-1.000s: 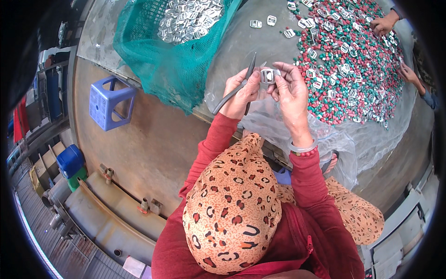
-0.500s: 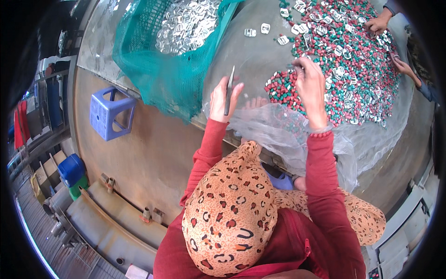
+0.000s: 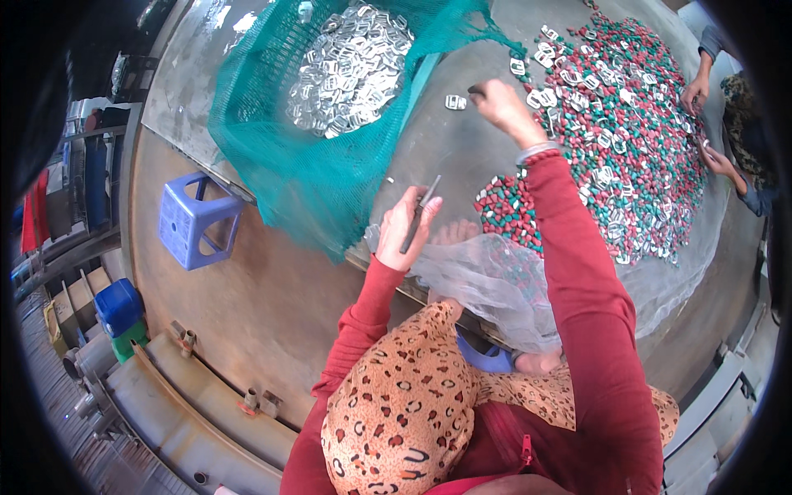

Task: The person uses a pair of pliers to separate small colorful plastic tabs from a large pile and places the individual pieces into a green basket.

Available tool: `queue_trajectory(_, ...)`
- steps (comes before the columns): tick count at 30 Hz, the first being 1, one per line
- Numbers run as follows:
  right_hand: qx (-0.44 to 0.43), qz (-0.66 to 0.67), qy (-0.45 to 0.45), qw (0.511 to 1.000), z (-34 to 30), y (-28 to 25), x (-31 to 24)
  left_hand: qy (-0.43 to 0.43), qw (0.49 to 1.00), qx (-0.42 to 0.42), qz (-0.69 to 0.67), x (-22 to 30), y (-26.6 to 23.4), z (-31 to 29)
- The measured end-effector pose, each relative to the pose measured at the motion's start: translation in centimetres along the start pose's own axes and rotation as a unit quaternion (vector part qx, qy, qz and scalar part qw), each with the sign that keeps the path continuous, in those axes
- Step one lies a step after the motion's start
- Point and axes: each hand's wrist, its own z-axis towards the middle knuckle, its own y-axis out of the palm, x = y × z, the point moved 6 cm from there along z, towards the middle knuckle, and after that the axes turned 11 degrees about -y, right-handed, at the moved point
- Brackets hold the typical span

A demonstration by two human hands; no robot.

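Observation:
My left hand (image 3: 404, 231) is closed round a slim, pointed metal tool (image 3: 421, 214), its tip up, near the table's edge. Out over the grey table top (image 3: 445, 153), my right hand (image 3: 505, 111) has its fingers drawn together; whatever is in them is hidden. Just left of those fingertips lies a loose silver buckle-like piece (image 3: 454, 102). To the right spreads a heap of small red and green pellets (image 3: 507, 210) mixed with many more silver pieces. A basket lined with green netting (image 3: 289, 165) holds a pile of silver pieces (image 3: 351, 70).
Sheer white netting (image 3: 495, 272) hangs over the table's near edge. At the far right, a co-worker's hands (image 3: 697, 92) touch the heap's edge. A blue plastic stool (image 3: 194, 219) stands on the floor at left; metal pipes (image 3: 190, 404) run at lower left.
My right hand has moved from above the pellets leftward to the loose silver pieces on the table. My left hand keeps the pointed tool, now tilted more to the right. The whole view has shifted.

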Motion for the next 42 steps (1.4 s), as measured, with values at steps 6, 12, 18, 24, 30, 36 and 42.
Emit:
queue_trajectory(6,0.162,-0.134,-0.168,0.963,-0.8,5.3,0.5,0.082,0.994,-0.009,-0.078,2.4,-0.2,0.1)
queue_trajectory(12,0.097,0.351,0.082,0.928,-6.0,3.5,-1.3,0.154,0.982,0.096,-0.055,3.5,-1.5,1.9)
queue_trajectory(18,0.143,0.512,0.122,0.838,-11.5,0.0,-5.0,0.209,0.969,0.12,0.054,5.6,0.0,0.9)
queue_trajectory(24,0.183,0.487,0.094,0.849,-14.2,-1.4,-5.4,0.23,0.963,0.115,0.087,6.8,1.1,-0.5)
queue_trajectory(30,0.198,0.24,0.005,0.95,-15.9,-3.1,-7.1,0.221,0.956,0.09,0.171,7.9,1.4,-1.9)
queue_trajectory(36,0.203,0.358,0.042,0.91,-16.6,-0.6,-9.1,0.207,0.958,0.1,0.174,5.8,2.5,-1.6)
queue_trajectory(42,0.219,0.672,0.137,0.694,-16.6,0.0,-4.1,0.196,0.962,0.128,0.14,6.9,1.6,-2.7)
